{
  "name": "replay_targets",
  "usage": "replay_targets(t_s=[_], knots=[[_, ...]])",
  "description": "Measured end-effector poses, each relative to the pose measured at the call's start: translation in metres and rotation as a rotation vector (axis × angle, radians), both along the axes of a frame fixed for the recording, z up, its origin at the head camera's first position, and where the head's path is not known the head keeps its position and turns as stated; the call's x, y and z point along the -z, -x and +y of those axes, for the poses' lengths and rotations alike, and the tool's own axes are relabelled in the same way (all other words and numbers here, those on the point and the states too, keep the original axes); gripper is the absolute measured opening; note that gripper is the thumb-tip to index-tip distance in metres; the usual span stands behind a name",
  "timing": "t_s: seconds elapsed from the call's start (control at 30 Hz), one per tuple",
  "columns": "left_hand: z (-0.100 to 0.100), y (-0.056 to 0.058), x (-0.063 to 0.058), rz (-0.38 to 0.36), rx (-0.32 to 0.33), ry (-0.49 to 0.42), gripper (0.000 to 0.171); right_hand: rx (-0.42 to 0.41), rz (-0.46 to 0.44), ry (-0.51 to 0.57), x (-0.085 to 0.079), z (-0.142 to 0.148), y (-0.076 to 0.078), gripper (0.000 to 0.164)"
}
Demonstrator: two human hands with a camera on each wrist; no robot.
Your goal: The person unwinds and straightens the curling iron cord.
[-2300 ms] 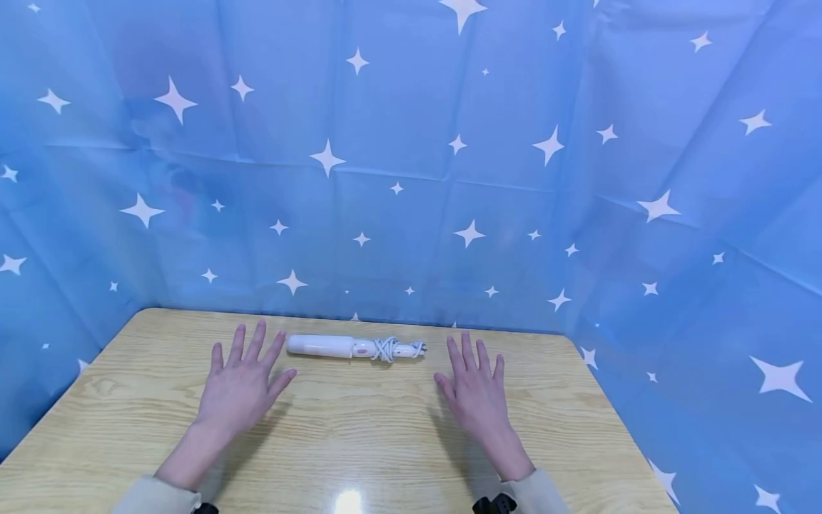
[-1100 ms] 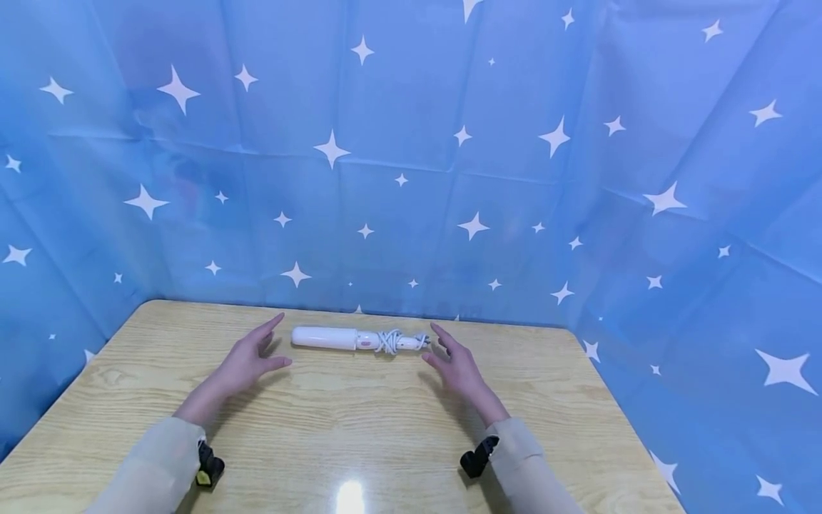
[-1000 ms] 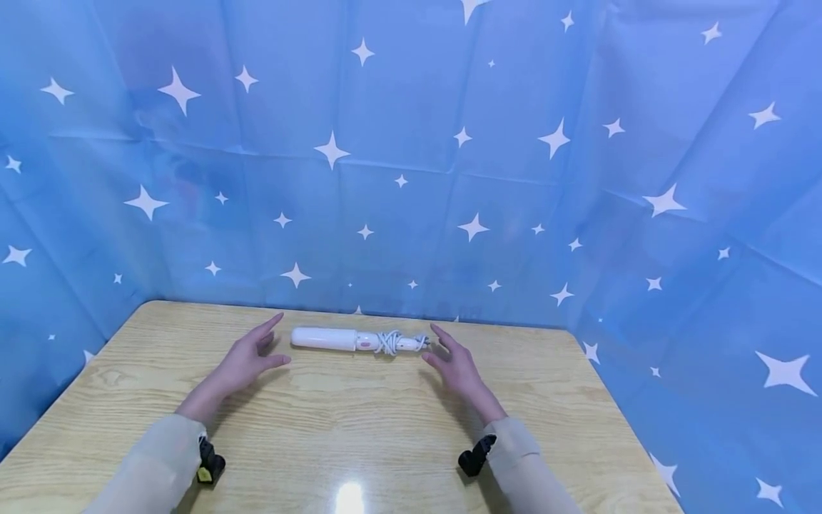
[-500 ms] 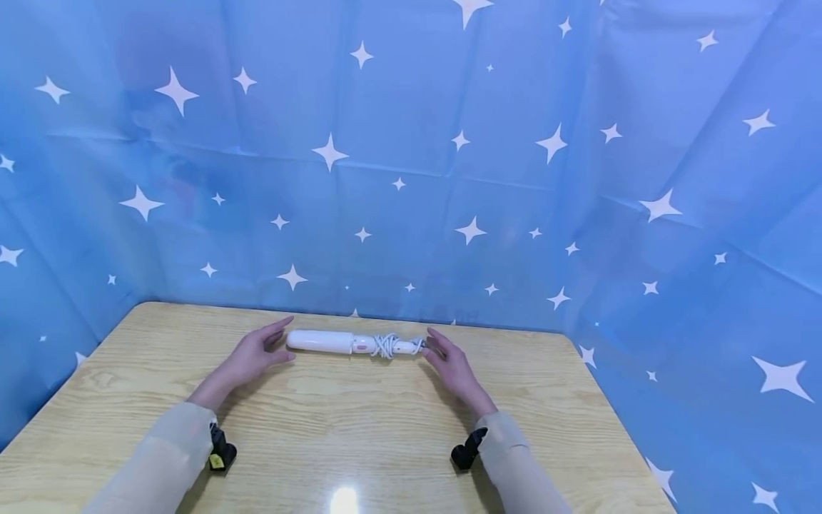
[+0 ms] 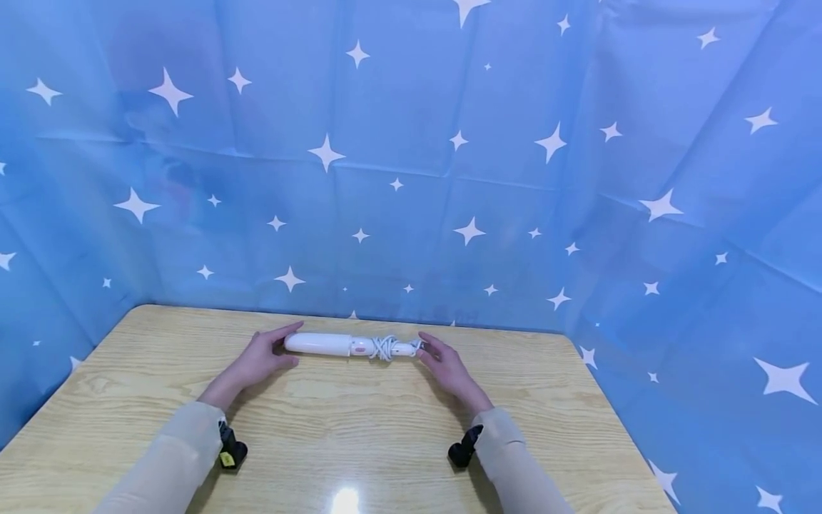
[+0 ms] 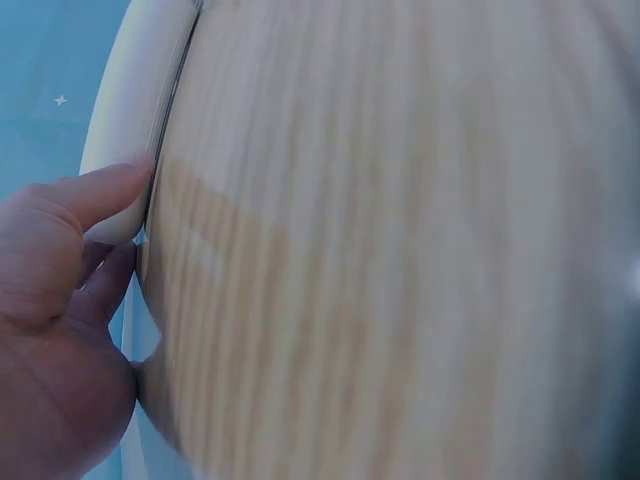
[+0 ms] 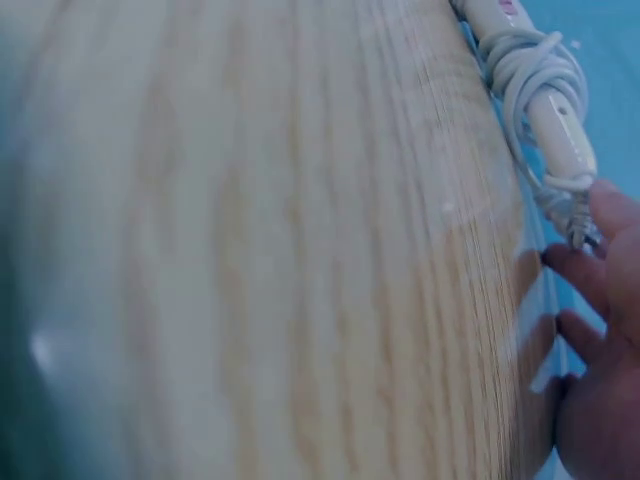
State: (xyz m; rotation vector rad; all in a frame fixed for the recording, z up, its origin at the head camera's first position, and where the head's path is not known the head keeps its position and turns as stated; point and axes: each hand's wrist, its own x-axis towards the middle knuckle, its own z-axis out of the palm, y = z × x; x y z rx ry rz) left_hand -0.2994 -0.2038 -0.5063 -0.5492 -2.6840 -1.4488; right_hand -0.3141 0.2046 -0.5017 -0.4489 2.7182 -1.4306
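Observation:
A white hair-styling iron, its pale cord wound round the handle, lies lengthwise near the table's far edge. My left hand is spread about its smooth, thick end, thumb on the near side and index finger on the far side. In the left wrist view, the thumb overlaps that rounded end of the iron. My right hand is around the cord end, fingertips right at it. The right wrist view shows the thumb beside the handle's tip and the plug end of the cord.
The light wood-grain table has rounded far corners. A blue curtain with white stars hangs close behind it and along both sides. Black wrist cameras sit at both cuffs.
Both hands, first laid flat and spread apart on either side, have turned thumb-inward and moved closer to the iron's two ends. The iron has stayed in place.

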Motion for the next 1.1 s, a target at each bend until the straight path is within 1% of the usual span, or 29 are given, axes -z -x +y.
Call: replay_targets(t_s=[0.1, 0.2, 0.33, 0.43, 0.53, 0.63, 0.77, 0.83, 0.97, 1.1], knots=[[-0.001, 0.001, 0.001, 0.02, -0.011, 0.021, 0.071, 0.002, -0.009, -0.005, 0.0, -0.002, 0.0, 0.05], [0.0, 0.001, 0.001, 0.032, -0.006, 0.018, 0.067, -0.005, -0.013, 0.003, 0.0, -0.003, 0.0, 0.049], [0.003, 0.0, -0.001, 0.022, -0.019, -0.008, 0.062, -0.023, -0.022, 0.023, -0.001, -0.002, 0.001, 0.049], [0.009, 0.0, -0.003, 0.009, -0.034, -0.021, 0.058, -0.015, -0.027, 0.037, -0.001, 0.0, 0.0, 0.049], [0.012, 0.002, -0.002, 0.012, -0.044, -0.015, 0.054, 0.0, -0.03, 0.048, -0.001, 0.002, 0.0, 0.049], [0.013, 0.002, -0.001, 0.009, -0.059, -0.019, 0.052, 0.008, -0.047, 0.059, -0.001, 0.002, 0.0, 0.049], [0.01, 0.001, -0.002, -0.026, -0.056, -0.042, 0.051, 0.01, -0.069, 0.078, 0.0, 0.001, 0.0, 0.049], [0.008, 0.0, -0.003, -0.049, -0.055, -0.057, 0.051, 0.004, -0.066, 0.086, 0.001, 0.002, 0.0, 0.049], [0.005, -0.001, -0.003, -0.088, -0.038, -0.087, 0.05, 0.001, -0.066, 0.097, 0.001, 0.004, -0.001, 0.049], [0.001, -0.003, -0.004, -0.124, -0.008, -0.124, 0.051, -0.006, -0.084, 0.11, 0.0, 0.005, -0.006, 0.05]])
